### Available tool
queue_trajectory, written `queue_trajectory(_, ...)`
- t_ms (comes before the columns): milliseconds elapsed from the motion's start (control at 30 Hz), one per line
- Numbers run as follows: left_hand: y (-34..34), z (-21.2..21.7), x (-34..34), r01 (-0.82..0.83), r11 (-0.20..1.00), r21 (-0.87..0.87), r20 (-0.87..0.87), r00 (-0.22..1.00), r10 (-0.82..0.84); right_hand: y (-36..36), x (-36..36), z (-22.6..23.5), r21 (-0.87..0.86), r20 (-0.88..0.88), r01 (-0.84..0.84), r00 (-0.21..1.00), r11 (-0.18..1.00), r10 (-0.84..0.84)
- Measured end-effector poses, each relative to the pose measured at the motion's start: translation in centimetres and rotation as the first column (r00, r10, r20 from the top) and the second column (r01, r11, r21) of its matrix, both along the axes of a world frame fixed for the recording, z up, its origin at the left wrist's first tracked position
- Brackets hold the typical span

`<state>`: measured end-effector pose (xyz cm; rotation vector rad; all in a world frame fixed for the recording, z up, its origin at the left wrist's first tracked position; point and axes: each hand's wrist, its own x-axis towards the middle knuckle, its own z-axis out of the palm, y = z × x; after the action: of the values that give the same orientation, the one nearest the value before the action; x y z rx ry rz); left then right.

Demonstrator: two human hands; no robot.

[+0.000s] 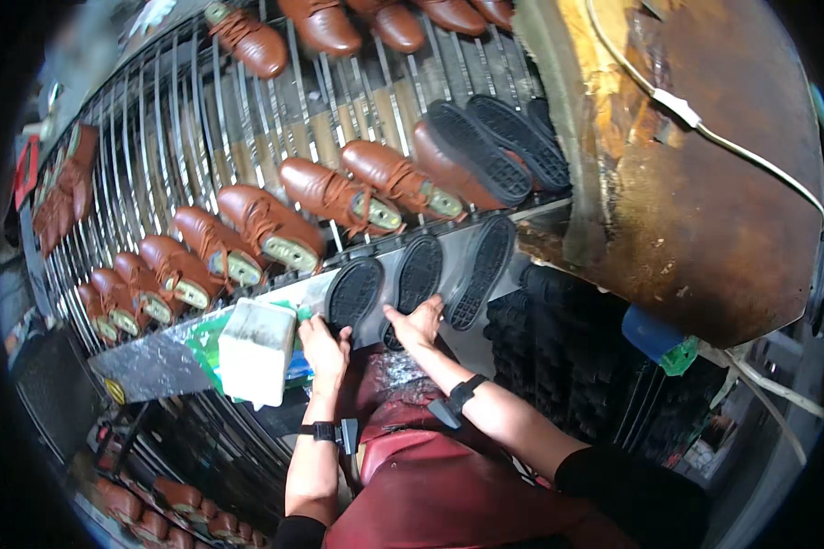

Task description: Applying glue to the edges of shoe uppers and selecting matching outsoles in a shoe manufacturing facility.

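Observation:
Three black rubber shoe soles lie in a row on a narrow ledge in front of me: a left sole, a middle sole and a right sole. My right hand is across the near end of the middle sole, thumb on one side and fingers on the other. Beside the near end of the left sole is my left hand, its fingers and thumb apart; whether it touches that sole is not plain. A white block-shaped container stands just left of my left hand.
Brown leather shoes line a metal-barred rack beyond the ledge. Some soled shoes lie upturned at its right. A large brown-stained panel with a white cable juts in at right. More shoes are at lower left.

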<state>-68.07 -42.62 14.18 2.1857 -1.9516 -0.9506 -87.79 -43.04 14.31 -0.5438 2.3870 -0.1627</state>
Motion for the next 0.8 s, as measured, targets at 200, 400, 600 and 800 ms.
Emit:
queue_trajectory(200,-0.4,7.4,-1.0,-0.017,0.991,-0.131,-0.435,0.899,-0.042,7.8,-6.3,4.2,-0.538,0.022,-0.251,0.950,0.805,0.311)
queue_trajectory(400,-15.0,7.0,-9.5,-0.580,0.814,-0.037,-0.789,0.516,0.332,-12.8,-9.5,13.4,-0.319,-0.350,-0.523,0.840,0.790,0.415)
queue_trajectory(600,-22.6,-1.3,-12.7,-0.634,0.454,0.625,-0.667,-0.131,0.734,-23.1,-10.0,10.2,0.072,-0.213,-0.915,0.374,0.396,0.903)
queue_trajectory(800,-20.8,-2.4,-13.5,-0.236,0.773,0.589,-0.771,0.120,0.625,-4.5,-13.1,9.4,-0.418,-0.574,-0.659,0.725,0.626,0.380)
